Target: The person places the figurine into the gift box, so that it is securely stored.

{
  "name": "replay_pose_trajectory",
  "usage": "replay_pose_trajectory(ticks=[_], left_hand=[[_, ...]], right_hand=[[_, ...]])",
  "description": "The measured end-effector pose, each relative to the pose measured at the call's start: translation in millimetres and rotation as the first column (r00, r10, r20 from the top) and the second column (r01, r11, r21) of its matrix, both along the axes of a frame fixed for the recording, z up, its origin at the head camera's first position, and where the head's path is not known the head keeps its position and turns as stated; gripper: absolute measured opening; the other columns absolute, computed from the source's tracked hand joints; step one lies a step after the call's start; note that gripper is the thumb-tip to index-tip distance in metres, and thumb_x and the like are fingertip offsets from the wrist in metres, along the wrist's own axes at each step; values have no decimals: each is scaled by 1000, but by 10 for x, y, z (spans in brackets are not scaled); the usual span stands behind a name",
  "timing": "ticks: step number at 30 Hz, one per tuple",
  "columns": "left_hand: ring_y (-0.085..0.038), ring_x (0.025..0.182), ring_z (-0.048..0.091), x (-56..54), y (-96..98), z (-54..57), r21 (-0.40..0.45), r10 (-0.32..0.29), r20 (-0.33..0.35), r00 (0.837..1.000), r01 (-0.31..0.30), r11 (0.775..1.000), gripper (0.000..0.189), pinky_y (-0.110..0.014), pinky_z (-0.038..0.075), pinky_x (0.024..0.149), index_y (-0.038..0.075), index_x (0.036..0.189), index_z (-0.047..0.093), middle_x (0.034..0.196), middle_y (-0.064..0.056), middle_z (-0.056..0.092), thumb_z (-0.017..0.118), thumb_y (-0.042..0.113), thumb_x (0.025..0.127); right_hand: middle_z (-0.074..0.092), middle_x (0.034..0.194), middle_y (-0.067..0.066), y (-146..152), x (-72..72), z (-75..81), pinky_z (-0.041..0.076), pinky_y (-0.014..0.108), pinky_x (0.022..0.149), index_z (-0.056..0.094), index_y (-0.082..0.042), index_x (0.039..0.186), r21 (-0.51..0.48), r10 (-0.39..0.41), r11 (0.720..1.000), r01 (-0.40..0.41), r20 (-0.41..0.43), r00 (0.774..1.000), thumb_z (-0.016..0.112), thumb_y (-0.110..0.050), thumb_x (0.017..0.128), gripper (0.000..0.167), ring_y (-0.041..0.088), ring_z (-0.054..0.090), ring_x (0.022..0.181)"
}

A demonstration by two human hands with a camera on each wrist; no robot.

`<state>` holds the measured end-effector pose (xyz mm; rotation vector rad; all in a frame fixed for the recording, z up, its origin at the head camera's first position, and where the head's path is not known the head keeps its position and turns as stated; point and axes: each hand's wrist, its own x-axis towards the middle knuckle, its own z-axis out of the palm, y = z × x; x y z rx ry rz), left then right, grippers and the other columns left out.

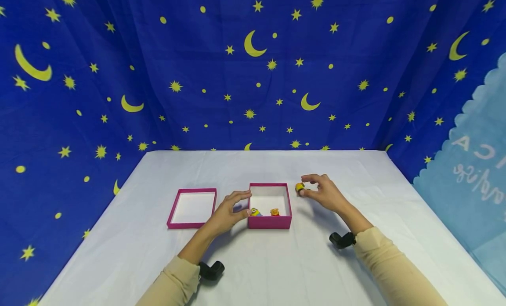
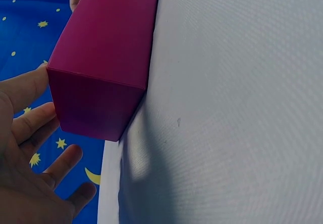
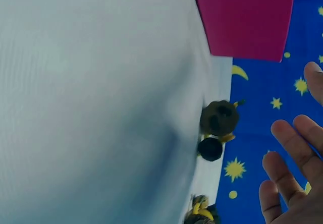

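Observation:
A magenta open box [image 1: 269, 222] with a white inside stands mid-table. My left hand [image 1: 231, 211] is at its left side; in the left wrist view thumb and a finger touch the box wall [image 2: 98, 103], the other fingers spread loosely. Inside lie a yellow-and-blue minion figure [image 1: 255, 212] and an orange-and-red figure [image 1: 274, 212]. Right of the box, my right hand [image 1: 322, 192] has thumb and index finger apart around a small yellow-and-black figure [image 1: 299, 188]. In the right wrist view, the fingers [image 3: 287, 171] are apart from a dark-looking figure [image 3: 219, 118] on the table.
The magenta lid [image 1: 192, 226], white inside up, lies left of the box. Another small figure [image 3: 201, 211] shows at the bottom of the right wrist view. A blue curtain [image 1: 253, 77] with stars and moons hangs behind the white table [image 1: 253, 271].

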<state>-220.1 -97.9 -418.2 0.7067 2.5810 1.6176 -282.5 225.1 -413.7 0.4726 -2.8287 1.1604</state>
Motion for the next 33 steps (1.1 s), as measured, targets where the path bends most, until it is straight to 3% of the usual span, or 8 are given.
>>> replay_pose_trajectory(ticks=[3, 6, 12, 18, 25, 33], left_hand=[[-38, 139, 29, -18, -3, -15, -2, -3, 6, 1000, 3, 1000, 49, -59, 12, 113, -3, 132, 51, 142, -16, 46, 66, 5, 85], [-35, 139, 29, -85, -28, -127, 2, -4, -8, 1000, 4, 1000, 50, -58, 11, 114, 2, 132, 52, 142, -10, 47, 67, 10, 85], [-34, 140, 30, -100, -46, -148, 0, -15, -22, 1000, 15, 1000, 50, -57, 10, 115, 4, 132, 53, 142, -9, 48, 68, 12, 85], [-34, 139, 30, -103, -48, -151, -8, -15, -22, 1000, 14, 1000, 50, -57, 17, 112, 5, 132, 53, 142, -8, 48, 68, 14, 85], [-33, 140, 31, -105, -47, -139, -11, -15, -27, 1000, 15, 1000, 50, -58, 6, 115, 4, 132, 52, 142, -9, 48, 68, 13, 86], [-34, 137, 30, -89, -39, -131, -13, -9, -15, 1000, 9, 1000, 50, -57, 22, 110, 6, 133, 53, 142, -8, 48, 68, 14, 85]], right_hand=[[61, 125, 11, 31, -31, -27, 39, 53, 98, 57, -8, 127, 6, -7, 1000, 7, 11, 1000, 70, -27, 85, 49, 35, 47, 117], [60, 125, 12, 55, -59, -49, 40, 53, 97, 56, -9, 128, 21, -18, 1000, 18, 14, 1000, 69, -29, 85, 49, 35, 47, 116], [60, 126, 13, 81, -114, -74, 41, 50, 92, 55, -11, 129, 55, -47, 998, 44, 41, 998, 69, -33, 85, 51, 35, 48, 114], [55, 124, 21, 117, -173, -107, 40, 46, 85, 56, -10, 129, 75, -61, 996, 56, 69, 996, 69, -31, 85, 51, 38, 48, 108], [56, 120, 21, 148, -240, -132, 37, 39, 80, 57, -9, 128, 107, -53, 993, 47, 59, 997, 69, -27, 84, 49, 36, 49, 103], [61, 121, 15, 150, -297, -159, 36, 43, 85, 59, -9, 126, 149, -25, 989, 16, 62, 998, 68, -25, 86, 44, 33, 52, 103]])
